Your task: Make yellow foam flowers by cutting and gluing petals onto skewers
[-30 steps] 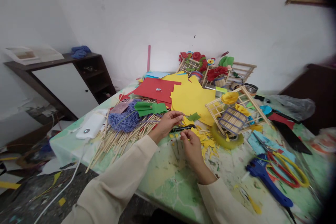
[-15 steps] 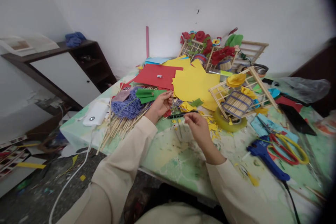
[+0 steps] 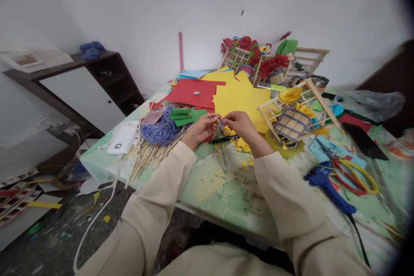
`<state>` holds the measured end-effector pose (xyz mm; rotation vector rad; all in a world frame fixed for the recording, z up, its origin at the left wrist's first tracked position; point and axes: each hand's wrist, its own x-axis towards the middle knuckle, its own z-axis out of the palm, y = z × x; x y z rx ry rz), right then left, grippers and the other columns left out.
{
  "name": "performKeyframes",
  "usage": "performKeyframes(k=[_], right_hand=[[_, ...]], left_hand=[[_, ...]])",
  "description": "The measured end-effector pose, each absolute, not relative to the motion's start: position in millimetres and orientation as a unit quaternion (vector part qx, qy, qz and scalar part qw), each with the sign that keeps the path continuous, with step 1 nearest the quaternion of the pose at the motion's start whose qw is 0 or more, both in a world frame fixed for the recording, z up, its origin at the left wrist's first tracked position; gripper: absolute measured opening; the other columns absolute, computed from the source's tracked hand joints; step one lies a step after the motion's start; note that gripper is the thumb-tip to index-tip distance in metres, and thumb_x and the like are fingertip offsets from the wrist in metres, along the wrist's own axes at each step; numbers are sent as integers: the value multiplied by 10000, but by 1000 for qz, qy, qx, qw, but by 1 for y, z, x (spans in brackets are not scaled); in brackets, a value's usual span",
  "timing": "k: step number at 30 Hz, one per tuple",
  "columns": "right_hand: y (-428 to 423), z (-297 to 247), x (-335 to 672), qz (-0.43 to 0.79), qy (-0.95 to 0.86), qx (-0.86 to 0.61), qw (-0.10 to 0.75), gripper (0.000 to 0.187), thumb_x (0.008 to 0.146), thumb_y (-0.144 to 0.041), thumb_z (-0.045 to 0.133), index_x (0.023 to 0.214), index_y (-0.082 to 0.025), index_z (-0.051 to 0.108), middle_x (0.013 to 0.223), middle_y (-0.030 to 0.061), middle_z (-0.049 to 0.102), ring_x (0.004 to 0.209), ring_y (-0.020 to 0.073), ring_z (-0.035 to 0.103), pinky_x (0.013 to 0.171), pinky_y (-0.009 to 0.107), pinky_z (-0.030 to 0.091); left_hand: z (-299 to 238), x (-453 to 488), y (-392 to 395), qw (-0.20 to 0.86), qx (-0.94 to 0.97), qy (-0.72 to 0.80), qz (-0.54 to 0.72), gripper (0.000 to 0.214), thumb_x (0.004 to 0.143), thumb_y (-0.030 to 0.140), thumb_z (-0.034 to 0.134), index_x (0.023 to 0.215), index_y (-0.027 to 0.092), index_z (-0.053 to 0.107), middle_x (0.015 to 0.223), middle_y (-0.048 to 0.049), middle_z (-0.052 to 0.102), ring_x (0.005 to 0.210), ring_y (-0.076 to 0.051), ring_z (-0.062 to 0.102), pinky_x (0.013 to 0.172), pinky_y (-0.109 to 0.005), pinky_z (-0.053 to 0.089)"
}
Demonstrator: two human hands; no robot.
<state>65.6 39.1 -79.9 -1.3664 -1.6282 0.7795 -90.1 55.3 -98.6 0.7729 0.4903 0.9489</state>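
Over the table (image 3: 220, 189), left hand (image 3: 201, 128) and right hand (image 3: 239, 121) fingertips together, pinching thin stems (image 3: 222, 152)

Head-height, forward-down, apparently near table (image 3: 223, 189).

Left arm (image 3: 152, 198): bent at the elbow, enters from 7 o'clock, forearm runs toward 1 o'clock. It is covered to the wrist by a cream sleeve.

Right arm (image 3: 291, 207): enters from 5 o'clock, forearm runs toward 11 o'clock. It is sleeved the same way.

Left hand (image 3: 201, 128): palm turned inward, fingers curled, thumb and forefinger pinched together, pointing toward 2 o'clock.

Right hand (image 3: 239, 122): back of hand up, wrist slightly flexed, fingers curled, thumb and forefinger pinched, pointing toward 9 o'clock.

The two hands sit level with each other, fingertips nearly touching at the centre.
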Motion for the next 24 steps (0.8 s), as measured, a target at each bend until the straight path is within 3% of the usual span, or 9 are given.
performKeyframes(k=[4,9,11,13,15,24], right_hand=[[38,-89,70,299,-618,-571,449,114,706,-219,546,684,-145,630,571,-1,593,511,108,488,530,242,390],[33,-93,60,318,-606,-566,460,338,703,-215,547,1030,-152,600,798,32,671,598,120,551,539,237,412],[31,-92,57,352,-627,-538,440,264,701,-216,548,945,-167,634,731,9,670,561,109,543,517,222,400],[31,-90,58,366,-640,-523,428,116,692,-227,562,736,-166,650,573,-16,619,490,92,492,479,207,364],[33,-86,62,351,-635,-529,441,107,671,-238,586,595,-168,615,472,-33,547,445,79,435,447,197,322],[41,-54,88,264,-467,-515,668,146,745,-281,531,744,-153,601,524,-37,520,420,69,417,427,203,357]], left_hand=[[-96,-91,53,785,367,217,448,97,704,70,657,799,77,637,628,-13,590,491,-29,504,480,-142,399],[-99,-92,54,777,393,229,436,113,681,63,670,794,72,661,631,-20,597,510,-32,513,493,-140,410],[-100,-93,55,773,400,245,427,123,681,66,673,804,72,669,635,-27,606,517,-39,525,496,-146,417],[-100,-94,56,770,404,255,424,135,675,70,682,809,69,672,632,-27,609,516,-40,528,490,-145,413],[-99,-96,57,771,402,253,424,145,665,71,689,809,60,672,627,-23,607,497,-30,514,477,-138,400],[-95,-119,78,701,224,260,626,63,746,88,617,775,144,626,606,31,581,438,3,428,436,-115,338]])
